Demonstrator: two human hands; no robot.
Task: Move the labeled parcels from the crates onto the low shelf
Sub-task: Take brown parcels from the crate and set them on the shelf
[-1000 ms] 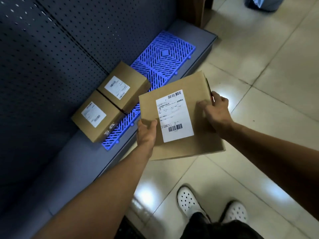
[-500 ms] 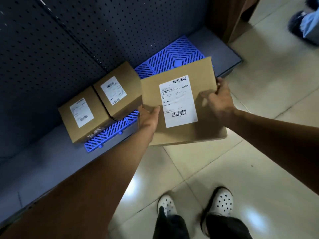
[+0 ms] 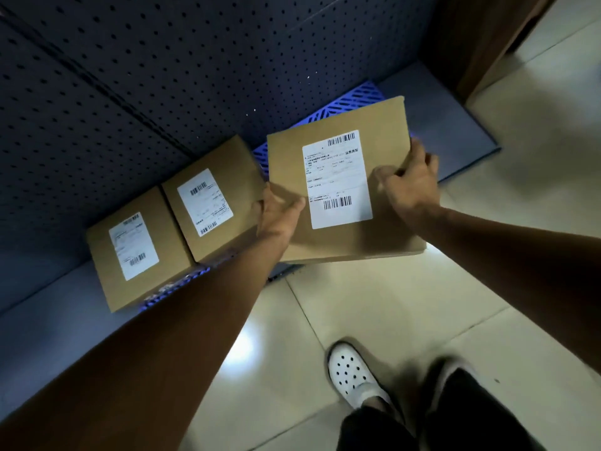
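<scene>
A flat brown cardboard parcel (image 3: 338, 242) with a white barcode label is held over the edge of the low grey shelf (image 3: 455, 125). My left hand (image 3: 276, 213) grips its left edge, thumb on top. At the right edge, my right hand (image 3: 409, 187) grips it with the thumb on top and fingers curled round the side. Two smaller labelled parcels sit side by side on the blue grid mat (image 3: 351, 99): one on the left (image 3: 104, 249), one beside it (image 3: 234, 164), close to the held parcel's left edge.
A dark perforated back panel (image 3: 162, 76) rises behind the shelf. A brown wooden post (image 3: 471, 43) stands at the shelf's right end. Pale floor tiles (image 3: 422, 304) spread in front, with my white clogs (image 3: 351, 372) below.
The held parcel has moved up and over the blue mat, closer to the two shelved parcels. My view has swung nearer the shelf, and my feet have shifted right.
</scene>
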